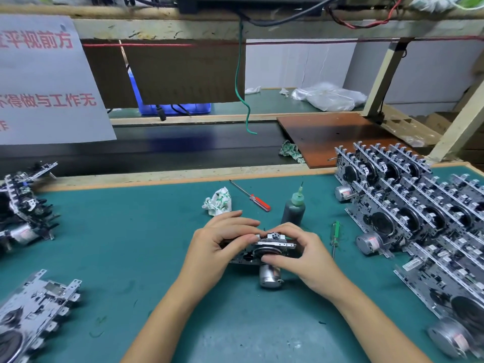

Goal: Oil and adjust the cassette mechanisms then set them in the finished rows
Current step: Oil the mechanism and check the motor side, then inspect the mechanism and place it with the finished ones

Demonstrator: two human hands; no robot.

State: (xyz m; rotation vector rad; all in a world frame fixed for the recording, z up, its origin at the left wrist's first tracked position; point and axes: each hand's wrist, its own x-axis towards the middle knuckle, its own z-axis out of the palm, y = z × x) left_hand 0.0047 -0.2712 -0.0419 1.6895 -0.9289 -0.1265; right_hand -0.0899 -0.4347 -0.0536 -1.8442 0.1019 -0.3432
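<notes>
A metal cassette mechanism (264, 248) with a silver motor (269, 277) at its near side stands on the green mat (146, 244) in the middle. My left hand (217, 244) grips its left end, fingers curled over the top. My right hand (301, 254) grips the right end, thumb on the front face. A dark oil bottle (293, 209) with a green nozzle stands just behind. Rows of mechanisms (419, 205) fill the right side. More mechanisms lie at the left (26, 205) and near left (34, 313).
A red-handled screwdriver (251, 197) and a crumpled cloth (218, 201) lie behind my hands. A green-handled screwdriver (335, 235) lies right of them. A dark conveyor belt (157, 148), a brown board (337, 137) and a hanging green wire (242, 95) lie beyond.
</notes>
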